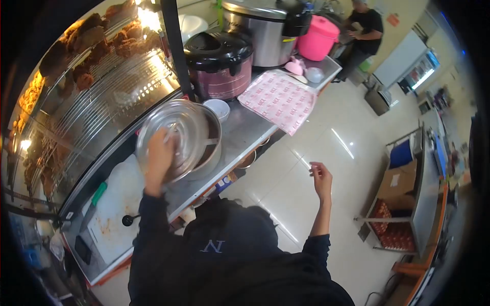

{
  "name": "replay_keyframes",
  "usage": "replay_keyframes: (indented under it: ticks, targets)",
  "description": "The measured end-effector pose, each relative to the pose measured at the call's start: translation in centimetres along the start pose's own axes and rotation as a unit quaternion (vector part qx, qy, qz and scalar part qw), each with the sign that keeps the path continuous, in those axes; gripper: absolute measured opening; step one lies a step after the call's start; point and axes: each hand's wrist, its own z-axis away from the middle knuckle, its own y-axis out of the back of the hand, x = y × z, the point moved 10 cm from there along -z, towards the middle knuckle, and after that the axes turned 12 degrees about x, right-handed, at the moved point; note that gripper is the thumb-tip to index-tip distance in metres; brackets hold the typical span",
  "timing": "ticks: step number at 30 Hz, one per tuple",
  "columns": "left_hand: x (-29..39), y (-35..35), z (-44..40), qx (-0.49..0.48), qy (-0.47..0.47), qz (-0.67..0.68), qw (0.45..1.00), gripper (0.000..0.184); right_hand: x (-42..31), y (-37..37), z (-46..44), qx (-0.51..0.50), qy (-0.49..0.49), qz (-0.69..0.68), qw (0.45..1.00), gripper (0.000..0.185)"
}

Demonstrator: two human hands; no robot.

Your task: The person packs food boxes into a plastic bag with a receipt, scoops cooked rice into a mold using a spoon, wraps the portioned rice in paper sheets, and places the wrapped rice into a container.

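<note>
Left hand [162, 155] curls its fingers over the middle of a round lid [192, 137], seemingly pinching the knob, though blur and the hand itself hide the exact grip. The lid lies directly beneath this hand, above a metal pot [213, 157] but offset to the left, so a dark strip of the pot's inside shows along the right; whether lid and rim touch, I cannot tell. Being round, neither has a long axis. Of the 2 hands, the left is far nearer.

Leftmost, a display case [175, 51] of fried food runs close alongside the pot and crowds that side. A green-handled knife [99, 194] lies by a stained white cutting board [109, 224], with a black round-ended tool [127, 220] near the sleeve. Just beyond the pot, 1 small white bowl [218, 109] stands on the counter [242, 133]; behind it come a pink-and-black cooker [222, 79], a larger steel cooker [258, 41], a pink printed sheet [280, 99] overhanging the edge, and a pink bucket [318, 41].

Right hand [321, 178] hangs over the tiled floor [352, 199], well apart from the pot, fingers loosely bent, visibly holding nothing. Farther right, 1 co-worker [366, 30] stands in the background.
</note>
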Motion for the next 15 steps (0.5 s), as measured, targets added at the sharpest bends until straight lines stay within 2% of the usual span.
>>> replay_keyframes:
  ticks: [2, 3, 5, 6, 7, 8, 9, 10, 11, 13, 15]
  targets:
    - [-2.5, 6.0, 0.8, 0.002, 0.133, -0.085, 0.987, 0.032, 1.4, -2.8, -1.4, -0.075, -0.026, -0.057, 0.995, 0.017]
    - [-2.0, 8.6, 1.1, -0.015, 0.257, -0.065, 0.964, 0.035, 1.1, -3.6, -2.5, -0.108, -0.025, -0.049, 0.993, 0.019]
    - [-10.8, 14.9, 5.2, 0.139, 0.186, -0.121, 0.965, 0.029, 1.9, -6.2, -5.5, -0.154, -0.006, -0.043, 0.987, 0.018]
    - [-11.8, 16.5, 6.4, 0.110, 0.248, -0.054, 0.961, 0.026, 2.5, -6.6, -6.9, -0.172, 0.002, -0.035, 0.985, 0.017]
    - [-13.2, 18.9, 8.1, 0.183, 0.227, -0.093, 0.952, 0.022, 2.2, -6.8, -8.3, -0.184, 0.012, -0.021, 0.983, 0.017]
    - [-18.1, 20.4, 9.9, 0.068, 0.253, -0.207, 0.943, 0.019, 1.1, -7.7, -10.4, -0.191, 0.026, -0.009, 0.981, 0.016]
    - [-23.1, 23.2, 12.4, 0.066, 0.267, -0.317, 0.908, 0.020, 0.1, -8.8, -12.8, -0.195, 0.042, -0.001, 0.980, 0.015]
    - [-23.6, 23.9, 13.3, 0.110, 0.289, -0.327, 0.893, 0.027, -0.3, -9.6, -15.1, -0.196, 0.072, 0.039, 0.977, 0.014]
    - [-26.1, 25.2, 15.0, 0.099, 0.267, -0.404, 0.869, 0.035, -0.8, -10.5, -17.3, -0.197, 0.102, 0.079, 0.972, 0.013]
    - [-29.2, 26.2, 17.5, 0.054, 0.240, -0.520, 0.818, 0.039, -2.2, -11.8, -21.1, -0.166, 0.156, 0.143, 0.963, 0.014]
    - [-31.0, 26.5, 19.5, 0.058, 0.297, -0.533, 0.790, 0.035, -2.1, -13.3, -25.0, -0.112, 0.186, 0.173, 0.961, 0.012]
